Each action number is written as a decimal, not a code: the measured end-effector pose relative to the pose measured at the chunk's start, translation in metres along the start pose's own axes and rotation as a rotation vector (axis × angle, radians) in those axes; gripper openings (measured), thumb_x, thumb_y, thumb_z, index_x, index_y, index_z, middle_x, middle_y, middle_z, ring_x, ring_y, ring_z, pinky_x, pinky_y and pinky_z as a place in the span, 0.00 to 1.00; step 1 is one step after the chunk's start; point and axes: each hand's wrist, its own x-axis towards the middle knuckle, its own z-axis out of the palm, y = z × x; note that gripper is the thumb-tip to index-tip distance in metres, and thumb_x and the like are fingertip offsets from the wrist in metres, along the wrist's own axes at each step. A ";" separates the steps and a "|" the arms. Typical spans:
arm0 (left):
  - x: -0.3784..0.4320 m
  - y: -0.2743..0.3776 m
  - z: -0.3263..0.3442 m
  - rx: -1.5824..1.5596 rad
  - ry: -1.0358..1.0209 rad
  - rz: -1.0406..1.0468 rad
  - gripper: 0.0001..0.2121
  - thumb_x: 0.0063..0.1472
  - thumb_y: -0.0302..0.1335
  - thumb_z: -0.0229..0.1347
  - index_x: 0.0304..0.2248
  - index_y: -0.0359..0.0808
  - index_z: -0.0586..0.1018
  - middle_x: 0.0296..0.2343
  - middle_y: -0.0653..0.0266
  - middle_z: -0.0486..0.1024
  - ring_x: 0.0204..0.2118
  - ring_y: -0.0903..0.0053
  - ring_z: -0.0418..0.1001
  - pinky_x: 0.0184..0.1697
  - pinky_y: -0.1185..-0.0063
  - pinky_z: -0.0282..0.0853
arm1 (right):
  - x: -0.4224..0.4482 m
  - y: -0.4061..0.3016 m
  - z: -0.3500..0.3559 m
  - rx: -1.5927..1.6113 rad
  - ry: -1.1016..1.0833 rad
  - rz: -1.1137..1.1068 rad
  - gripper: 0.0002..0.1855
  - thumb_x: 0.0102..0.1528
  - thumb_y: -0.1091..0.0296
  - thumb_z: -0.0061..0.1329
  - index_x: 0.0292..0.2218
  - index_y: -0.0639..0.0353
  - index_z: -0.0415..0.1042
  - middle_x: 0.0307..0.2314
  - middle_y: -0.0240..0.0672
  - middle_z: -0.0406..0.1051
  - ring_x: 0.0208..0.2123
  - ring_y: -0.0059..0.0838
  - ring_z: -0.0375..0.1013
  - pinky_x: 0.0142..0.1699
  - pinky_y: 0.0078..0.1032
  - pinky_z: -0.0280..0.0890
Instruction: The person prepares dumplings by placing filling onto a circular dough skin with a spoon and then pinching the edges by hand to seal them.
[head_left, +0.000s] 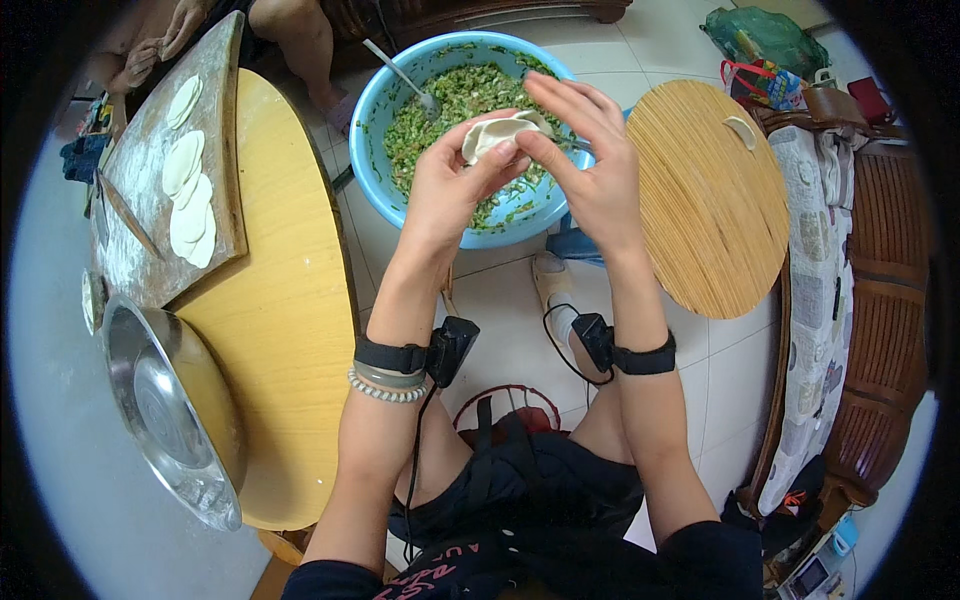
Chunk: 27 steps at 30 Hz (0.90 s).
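Observation:
Between both hands, above a light-blue plastic basin (365, 176), is a folded dumpling wrapper (495, 133), curved into a half-moon. My left hand (457, 169) grips its left side between thumb and fingers. The thumb and index finger of my right hand (589, 146) pinch the right side, while the other fingers point up and away. Chopped green filling (472, 82) lies in the basin with a metal spoon (420, 94) standing in it. A second utensil's handle (581, 145) shows partly behind my right hand. Whether filling is inside the wrapper cannot be seen.
Left, a yellow table (300, 300) bears a floured board (142, 225) with several round wrappers (184, 165), a rolling pin (127, 214) and a steel bowl (217, 390). Right, one dumpling (741, 133) lies on a round slatted board (705, 210) beside a wooden bench (885, 300). Another person's hands (157, 52) work beyond the floured board.

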 end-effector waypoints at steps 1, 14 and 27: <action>0.001 0.001 0.001 -0.049 0.027 0.023 0.19 0.64 0.27 0.55 0.53 0.30 0.70 0.44 0.59 0.75 0.44 0.76 0.76 0.49 0.80 0.76 | 0.001 -0.003 -0.001 -0.003 0.048 0.056 0.18 0.48 0.58 0.62 0.40 0.56 0.81 0.41 0.35 0.77 0.50 0.37 0.68 0.56 0.33 0.61; -0.001 -0.007 0.017 -0.174 0.059 0.070 0.20 0.67 0.27 0.51 0.56 0.32 0.67 0.48 0.60 0.73 0.48 0.78 0.74 0.53 0.82 0.73 | -0.013 -0.016 0.017 0.164 0.215 0.330 0.11 0.47 0.67 0.63 0.35 0.56 0.83 0.29 0.31 0.77 0.30 0.22 0.70 0.36 0.19 0.65; -0.003 0.000 0.014 -0.164 0.012 0.071 0.20 0.66 0.29 0.52 0.55 0.31 0.67 0.46 0.60 0.74 0.47 0.78 0.74 0.52 0.81 0.74 | -0.005 -0.017 0.006 0.052 0.166 0.100 0.09 0.44 0.69 0.64 0.30 0.56 0.82 0.30 0.30 0.76 0.36 0.29 0.71 0.42 0.26 0.67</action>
